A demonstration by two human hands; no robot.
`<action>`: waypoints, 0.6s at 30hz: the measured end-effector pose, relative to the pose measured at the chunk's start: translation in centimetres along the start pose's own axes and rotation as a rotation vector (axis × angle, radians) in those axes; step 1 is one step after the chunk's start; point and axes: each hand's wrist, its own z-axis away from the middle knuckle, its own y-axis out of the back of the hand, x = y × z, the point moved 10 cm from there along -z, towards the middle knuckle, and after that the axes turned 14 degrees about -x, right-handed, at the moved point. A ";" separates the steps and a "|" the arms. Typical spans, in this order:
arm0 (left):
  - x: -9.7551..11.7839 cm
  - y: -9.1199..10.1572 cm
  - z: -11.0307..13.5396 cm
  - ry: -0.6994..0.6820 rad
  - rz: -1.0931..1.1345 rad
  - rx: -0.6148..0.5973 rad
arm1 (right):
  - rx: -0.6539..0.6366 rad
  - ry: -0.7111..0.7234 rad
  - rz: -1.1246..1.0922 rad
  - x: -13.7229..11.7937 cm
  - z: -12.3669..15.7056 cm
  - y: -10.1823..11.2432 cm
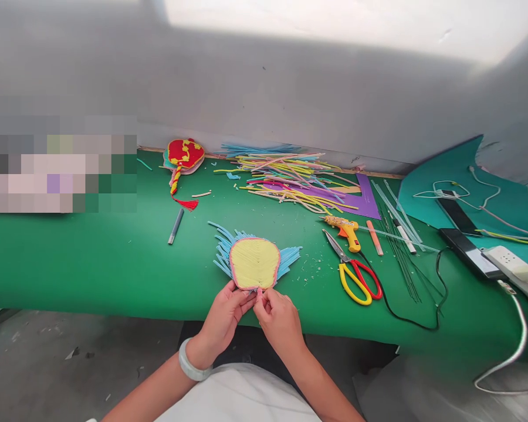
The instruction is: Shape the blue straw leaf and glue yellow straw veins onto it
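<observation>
Your left hand (226, 316) and your right hand (276, 316) meet at the near edge of the green felt-covered table (92, 258), both pinching the bottom rim of the flat yellow leaf-shaped fan piece with the pink border (254, 263). The fingers of each hand are closed on that lower edge, thumbs on top, which keeps the piece flat on the felt while you work the spot where a handle would sit. Blue strips (223, 249) fan out from under it on both sides, held in place by its weight. One finished red-and-yellow fan with a red tassel (183, 157) lies well apart at the back. To your right, within easy reach, lie one yellow hot-glue gun (344, 228), its black cord trailing off toward the front edge, and one pair of scissors with red and yellow handles (355, 271), just beside it. One grey pen (175, 226) lies to the left. A loose heap of coloured strips (290, 176), too many to count, lies against the wall, partly over one purple sheet (361, 199).
</observation>
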 end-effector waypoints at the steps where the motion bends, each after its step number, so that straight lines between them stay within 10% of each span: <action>1: 0.0 0.0 0.0 -0.001 0.015 -0.005 | -0.002 -0.005 -0.006 0.0 0.0 0.0; 14: -0.4 0.2 -0.4 -0.005 0.085 0.093 | -0.049 0.071 -0.048 -2.4 1.4 0.7; 18: -0.4 0.6 -0.3 0.010 0.111 0.126 | 0.037 0.012 -0.078 1.8 1.2 3.9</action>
